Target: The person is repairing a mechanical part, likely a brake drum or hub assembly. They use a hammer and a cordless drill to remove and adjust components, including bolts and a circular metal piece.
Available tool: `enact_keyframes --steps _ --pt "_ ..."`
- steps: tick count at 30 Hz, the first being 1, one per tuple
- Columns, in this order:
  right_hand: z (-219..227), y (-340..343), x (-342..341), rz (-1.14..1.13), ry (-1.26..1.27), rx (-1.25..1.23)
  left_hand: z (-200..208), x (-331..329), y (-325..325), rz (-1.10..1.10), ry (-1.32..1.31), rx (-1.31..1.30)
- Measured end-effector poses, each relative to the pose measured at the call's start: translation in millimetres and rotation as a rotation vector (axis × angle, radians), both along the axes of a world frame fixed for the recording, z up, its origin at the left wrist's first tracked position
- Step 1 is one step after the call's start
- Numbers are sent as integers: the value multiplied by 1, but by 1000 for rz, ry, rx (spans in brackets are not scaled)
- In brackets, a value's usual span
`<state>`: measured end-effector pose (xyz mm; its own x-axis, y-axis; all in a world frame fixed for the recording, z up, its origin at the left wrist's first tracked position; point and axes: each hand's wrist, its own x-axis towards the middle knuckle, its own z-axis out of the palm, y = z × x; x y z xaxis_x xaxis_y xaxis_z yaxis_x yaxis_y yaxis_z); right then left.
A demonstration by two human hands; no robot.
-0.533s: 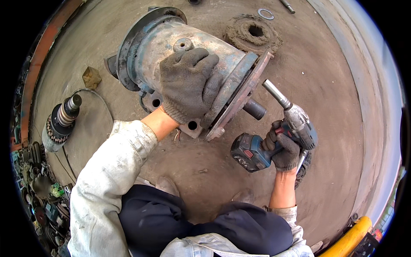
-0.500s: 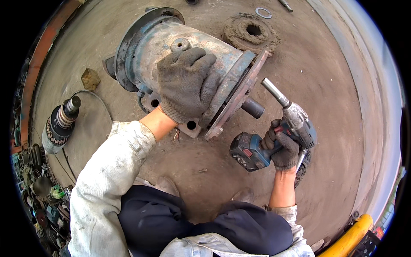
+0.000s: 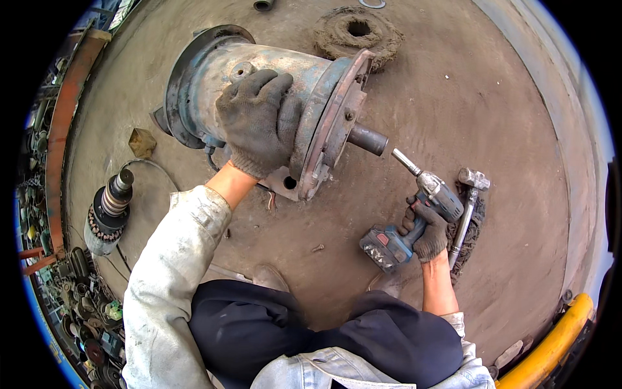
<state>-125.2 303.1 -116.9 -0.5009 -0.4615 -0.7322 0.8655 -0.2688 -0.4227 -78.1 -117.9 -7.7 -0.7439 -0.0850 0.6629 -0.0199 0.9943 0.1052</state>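
A worn motor housing (image 3: 275, 57), blue-grey and rusty, lies on its side in front of me. My left hand (image 3: 256, 123), in a dirty knitted glove, is curled over its upper side beside a round boss. At its right end sits a rusty flanged end cover (image 3: 322, 139), from which a dark shaft (image 3: 369, 139) sticks out. My right hand (image 3: 427, 233), gloved too, is wrapped round the handle of a cordless impact wrench (image 3: 439, 194). The wrench's long socket (image 3: 406, 161) points toward the shaft, apart from it.
Right of the wrench, a hammer (image 3: 475, 179) lies by a dark, rough strip. A dirt-caked ring (image 3: 324, 39) lies beyond the housing. At left stand a rotor-like part (image 3: 110, 214) with a cable and a small brass-coloured block (image 3: 142, 142). A loose bolt (image 3: 317, 247) lies near my feet.
The view has shifted, so the housing sits further left and the hammer shows fully. The wrench is lower, its socket nearer the shaft end. My left hand keeps its place on the housing.
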Motion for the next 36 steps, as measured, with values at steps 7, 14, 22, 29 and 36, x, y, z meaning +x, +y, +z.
enact_keyframes --steps 7,14,22,29,36 --pt "-32 13 70 -76 -275 4 -2 3 0 -6 53 -45" --pt "-40 16 124 -30 -182 207 -12 -6 -2 -22 -5 -22" --pt "14 84 76 702 672 871 -6 3 -6 -28 -25 -27" --pt "-9 142 -5 407 1023 1307 34 -10 6 -52 -184 4" --pt "-48 156 -15 487 1209 1651 58 -22 -17 -11 -164 4"
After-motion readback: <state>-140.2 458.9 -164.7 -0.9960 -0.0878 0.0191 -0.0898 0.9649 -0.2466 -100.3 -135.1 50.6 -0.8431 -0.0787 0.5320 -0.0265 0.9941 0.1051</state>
